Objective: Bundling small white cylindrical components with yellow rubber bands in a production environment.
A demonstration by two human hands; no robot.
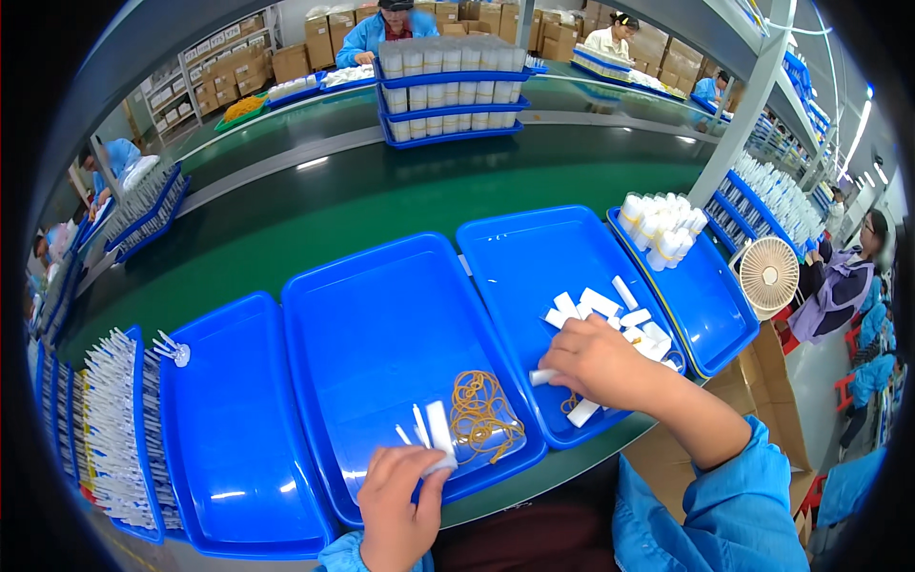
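Note:
My left hand (400,500) is closed over the near edge of a blue tray (372,315). From its fingers stick up thin white sticks (419,424) and a wider flat white piece (439,426). Beside them, in the same tray, a loose heap of tan rubber bands (481,415) lies partly on clear plastic. My right hand (605,362) reaches into the blue tray to the right (524,248), fingers bent together at a short white tube (544,377). Around it lie several more white pieces (599,302); some are hidden under the hand.
A blue tray (229,419) with a small stick bundle (172,350) stands left, beside trays of white sticks (116,419). Bundled tubes (662,229) sit at right near a fan (768,275). Stacked trays (453,91) stand across the green belt (381,191); co-workers sit beyond.

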